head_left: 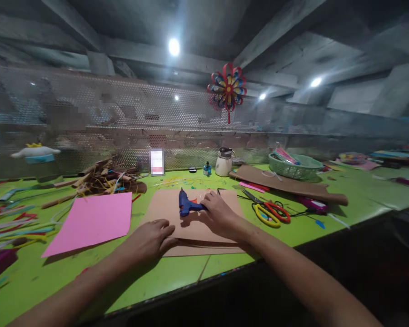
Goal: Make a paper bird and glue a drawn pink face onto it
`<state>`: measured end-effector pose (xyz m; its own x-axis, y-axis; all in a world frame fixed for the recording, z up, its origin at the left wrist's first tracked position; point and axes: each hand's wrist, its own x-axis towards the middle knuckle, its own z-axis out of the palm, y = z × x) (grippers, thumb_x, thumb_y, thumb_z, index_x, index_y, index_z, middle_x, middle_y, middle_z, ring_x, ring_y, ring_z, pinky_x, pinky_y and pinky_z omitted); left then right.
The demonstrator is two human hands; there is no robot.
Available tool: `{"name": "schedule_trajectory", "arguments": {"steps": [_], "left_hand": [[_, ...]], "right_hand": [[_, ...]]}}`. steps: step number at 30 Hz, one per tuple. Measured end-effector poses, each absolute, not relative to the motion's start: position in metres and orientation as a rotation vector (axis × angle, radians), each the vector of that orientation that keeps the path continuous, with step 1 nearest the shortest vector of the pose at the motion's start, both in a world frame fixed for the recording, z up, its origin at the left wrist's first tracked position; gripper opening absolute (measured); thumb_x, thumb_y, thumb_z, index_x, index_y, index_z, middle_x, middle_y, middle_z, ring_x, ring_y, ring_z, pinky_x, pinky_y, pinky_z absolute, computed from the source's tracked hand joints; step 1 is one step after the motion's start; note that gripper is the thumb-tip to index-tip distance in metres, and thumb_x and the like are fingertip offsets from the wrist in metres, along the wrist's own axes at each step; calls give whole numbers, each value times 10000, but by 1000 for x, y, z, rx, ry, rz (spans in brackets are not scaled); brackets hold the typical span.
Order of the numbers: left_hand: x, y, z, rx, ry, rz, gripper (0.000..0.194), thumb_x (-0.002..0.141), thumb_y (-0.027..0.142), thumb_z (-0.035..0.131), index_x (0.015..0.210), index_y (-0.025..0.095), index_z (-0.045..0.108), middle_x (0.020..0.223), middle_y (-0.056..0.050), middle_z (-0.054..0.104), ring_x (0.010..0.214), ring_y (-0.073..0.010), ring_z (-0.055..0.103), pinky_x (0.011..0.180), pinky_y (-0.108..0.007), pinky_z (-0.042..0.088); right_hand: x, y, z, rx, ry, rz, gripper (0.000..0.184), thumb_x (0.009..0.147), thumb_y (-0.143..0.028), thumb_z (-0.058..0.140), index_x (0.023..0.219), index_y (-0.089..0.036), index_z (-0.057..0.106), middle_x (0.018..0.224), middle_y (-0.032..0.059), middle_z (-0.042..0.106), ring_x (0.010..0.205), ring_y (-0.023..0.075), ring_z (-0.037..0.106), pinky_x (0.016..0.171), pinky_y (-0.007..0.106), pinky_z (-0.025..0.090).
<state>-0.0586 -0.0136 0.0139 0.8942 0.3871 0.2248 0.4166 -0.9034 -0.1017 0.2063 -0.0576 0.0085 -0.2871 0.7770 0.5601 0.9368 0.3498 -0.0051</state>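
Observation:
My right hand [220,213] is closed round the handle of a blue hot glue gun [186,205], held over a brown paper sheet [163,206]. The gun's nozzle points away from me. At the sheet's near left edge lies my left hand [153,238], fingers stretched out and touching the paper. Brown layers show under the near edge, with a slight gap between them. To the left is a pink paper sheet [95,220]. Scissors [267,215] with yellow and red handles lie to the right of my right hand.
The green table [177,277] ends at a dark front edge. Brown rolled scraps [105,181] pile up at the back left. A jug [224,162], a small blue bottle [207,170] and a green basket [296,165] stand along the back. A purple tool [312,205] lies at right.

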Motion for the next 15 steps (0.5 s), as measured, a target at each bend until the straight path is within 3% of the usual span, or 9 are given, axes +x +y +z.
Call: {"name": "schedule_trajectory", "arguments": {"steps": [4,8,15], "left_hand": [[-61,-10,6,-2831,-621,-388,454,991,488,320,1039,189,658,960,-111,644,813,-239,619,702,-339,454],[-62,-3,-7,-2794,-569,-452,448,1007,424,293,1012,174,665,950,-122,657,798,-247,635,692,-357,483],[-58,-5,-19,-2772,-590,-397,366,999,323,343,996,151,665,919,-138,669,871,-298,645,726,-429,522]], "right_hand": [[239,-48,16,-1490,-1924,-521,175,915,-281,557,1015,-184,664,950,87,609,894,226,502,784,347,424],[306,-40,24,-1557,-1617,-634,193,884,-261,577,1036,-194,675,962,99,615,939,257,509,825,388,429],[423,-49,36,-1806,-1074,-764,354,896,-312,475,1083,-98,687,926,149,596,866,269,521,793,405,428]]}}
